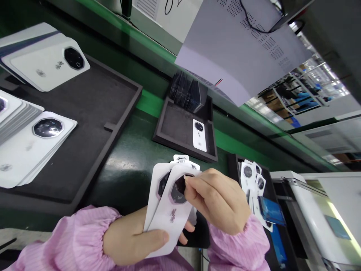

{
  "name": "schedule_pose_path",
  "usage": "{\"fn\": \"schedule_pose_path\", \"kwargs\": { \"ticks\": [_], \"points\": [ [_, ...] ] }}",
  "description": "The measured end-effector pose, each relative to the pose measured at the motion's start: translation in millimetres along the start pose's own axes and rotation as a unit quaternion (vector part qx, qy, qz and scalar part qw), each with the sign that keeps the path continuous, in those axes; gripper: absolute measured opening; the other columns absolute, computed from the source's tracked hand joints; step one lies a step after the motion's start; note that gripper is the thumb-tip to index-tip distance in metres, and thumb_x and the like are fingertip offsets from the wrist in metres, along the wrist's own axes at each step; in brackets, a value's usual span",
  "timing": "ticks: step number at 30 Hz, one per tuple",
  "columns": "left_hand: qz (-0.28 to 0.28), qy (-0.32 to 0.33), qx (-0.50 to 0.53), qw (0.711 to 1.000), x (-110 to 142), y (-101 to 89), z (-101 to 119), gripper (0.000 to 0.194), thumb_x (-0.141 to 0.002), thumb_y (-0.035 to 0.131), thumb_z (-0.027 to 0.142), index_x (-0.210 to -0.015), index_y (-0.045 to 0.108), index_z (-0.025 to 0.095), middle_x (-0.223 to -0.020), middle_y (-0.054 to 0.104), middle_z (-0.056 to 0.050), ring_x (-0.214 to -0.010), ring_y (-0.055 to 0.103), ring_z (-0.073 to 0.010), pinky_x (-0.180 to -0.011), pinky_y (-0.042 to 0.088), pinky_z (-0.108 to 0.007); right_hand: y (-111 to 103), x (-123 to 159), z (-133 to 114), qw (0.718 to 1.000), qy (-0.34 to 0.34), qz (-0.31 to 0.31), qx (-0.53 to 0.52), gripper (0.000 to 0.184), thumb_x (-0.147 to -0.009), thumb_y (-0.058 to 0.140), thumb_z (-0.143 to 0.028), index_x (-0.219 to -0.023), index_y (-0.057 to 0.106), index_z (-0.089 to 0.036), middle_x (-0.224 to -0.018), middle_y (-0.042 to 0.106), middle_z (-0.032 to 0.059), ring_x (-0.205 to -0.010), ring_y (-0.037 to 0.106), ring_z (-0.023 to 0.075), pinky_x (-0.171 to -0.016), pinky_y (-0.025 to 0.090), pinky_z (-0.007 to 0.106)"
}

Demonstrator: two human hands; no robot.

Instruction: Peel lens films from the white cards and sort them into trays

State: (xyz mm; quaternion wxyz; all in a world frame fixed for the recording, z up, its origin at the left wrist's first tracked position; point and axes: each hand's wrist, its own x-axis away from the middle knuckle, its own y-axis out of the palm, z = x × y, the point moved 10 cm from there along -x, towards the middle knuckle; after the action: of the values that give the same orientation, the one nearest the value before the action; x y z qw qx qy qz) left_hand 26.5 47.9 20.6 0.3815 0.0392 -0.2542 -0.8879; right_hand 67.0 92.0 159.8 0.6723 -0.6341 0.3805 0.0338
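Head view: left hand grips fanned phone back panels, which could slip if the pinched right hand tugs

I'm in a factory workshop, by the look of it: dark trays of stacked white phone-back panels on a green tabletop, metal racks beyond (and my pink gathered sleeves).

Panels lay in the left hand at the frame's lower centre. Beyond them, a small tray held a stack; a large tray lay left, a third tray right.
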Motion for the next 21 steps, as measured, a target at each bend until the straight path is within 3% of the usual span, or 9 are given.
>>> {"fn": "schedule_pose_path", "kwargs": {
  "ticks": [13,21],
  "points": [
    [-0.068,0.023,-0.063,0.995,-0.5,9.0,6.3,0.035,-0.091,0.038,0.033,-0.118,0.054,0.018,-0.113,0.062,-0.01,-0.103,0.059,-0.0231,-0.091,0.048,-0.041,-0.9,3.6,-0.5,1.0,-0.009,-0.012,-0.009,0.018,-0.074,0.056,0.0,-0.089,0.06,-0.008,-0.063,0.055,0.0027,-0.059,0.051,0.0134,-0.048,0.045,0.027],
    [-0.06,0.03,-0.078,0.995,-1.9,7.7,8.2,0.035,-0.092,0.038,0.031,-0.119,0.054,0.017,-0.111,0.063,-0.011,-0.104,0.059,-0.0232,-0.092,0.047,-0.041,-5.8,4.4,-0.1,1.0,-0.002,0.006,0.004,0.025,-0.071,0.062,0.001,-0.095,0.06,-0.007,-0.066,0.058,0.0035,-0.063,0.055,0.0138,-0.051,0.048,0.027]
  ]
}}
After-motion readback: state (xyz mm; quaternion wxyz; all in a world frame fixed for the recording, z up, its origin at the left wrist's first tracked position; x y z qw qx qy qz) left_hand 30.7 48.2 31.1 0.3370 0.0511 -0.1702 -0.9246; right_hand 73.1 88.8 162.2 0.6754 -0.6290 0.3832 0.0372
